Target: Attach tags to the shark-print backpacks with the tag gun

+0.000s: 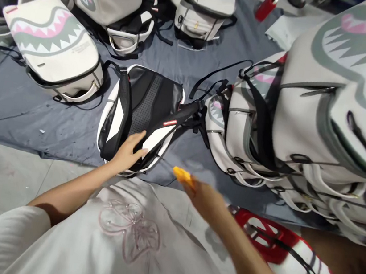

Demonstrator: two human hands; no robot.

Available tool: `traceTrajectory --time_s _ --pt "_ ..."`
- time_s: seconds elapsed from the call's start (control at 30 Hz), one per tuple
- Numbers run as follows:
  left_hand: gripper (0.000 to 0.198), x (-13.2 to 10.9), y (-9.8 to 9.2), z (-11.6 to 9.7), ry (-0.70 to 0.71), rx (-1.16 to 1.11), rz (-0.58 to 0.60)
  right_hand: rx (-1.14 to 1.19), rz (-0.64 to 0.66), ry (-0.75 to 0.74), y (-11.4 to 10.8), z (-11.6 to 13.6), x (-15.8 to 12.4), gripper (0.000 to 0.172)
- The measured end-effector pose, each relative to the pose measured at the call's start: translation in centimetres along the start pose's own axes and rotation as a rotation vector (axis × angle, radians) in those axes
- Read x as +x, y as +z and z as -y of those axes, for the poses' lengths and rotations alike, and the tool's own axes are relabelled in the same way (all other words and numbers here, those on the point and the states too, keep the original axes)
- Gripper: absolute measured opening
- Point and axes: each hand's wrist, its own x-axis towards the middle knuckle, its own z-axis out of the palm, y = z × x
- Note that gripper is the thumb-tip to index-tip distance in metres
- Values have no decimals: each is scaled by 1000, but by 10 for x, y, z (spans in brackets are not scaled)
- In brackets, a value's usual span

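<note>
A black and white backpack (147,101) lies on the cloth-covered table with its padded back and shoulder straps facing up. My left hand (130,151) rests on its lower part with fingers spread, between the two straps, holding nothing. To the right of the backpack, near the table's front edge, my right hand (197,193) is closed around a small orange tool (183,175). A thin dark tip seems to reach from it toward the bag. Blur and the fingers hide what kind of tool it is.
Several cream backpacks with shark-mouth prints (326,124) stand packed along the right. Another cream backpack (59,49) lies to the left, with more bags behind it. A red can-like object (266,6) is at the back. Below on the right sits a red and white bag (276,248).
</note>
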Motion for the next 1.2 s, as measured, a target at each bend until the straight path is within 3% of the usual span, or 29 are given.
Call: traceTrajectory --time_s 0.07,0.13,0.2,0.27,0.37,0.5,0.7,0.87,0.93,1.2 --pt "50 -10 -23 5 -60 -138 -290 23 40 40 34 24 -16 33" --pt "31 -12 -44 15 -334 -344 -559 44 44 97 61 46 -23 31" --pt "10 -5 -60 26 -669 -605 -622 46 5 139 81 64 -22 30" --pt "15 9 -71 35 -888 -801 -531 19 -31 174 98 80 -15 31" --pt "22 26 -81 42 -975 -911 -416 -7 -70 221 116 99 -2 31" --pt "28 32 -87 49 -969 -1047 -246 34 -68 268 132 113 8 31" --pt "33 33 -84 76 -909 -1267 136 64 -112 278 154 110 12 30" --pt "49 34 -91 95 -901 -1355 318 118 -213 337 164 110 10 31" --pt "56 34 -93 98 -873 -1369 358 156 -208 341 163 112 9 33" --pt "62 32 -92 99 -837 -1341 304 232 -70 378 139 102 -7 32"
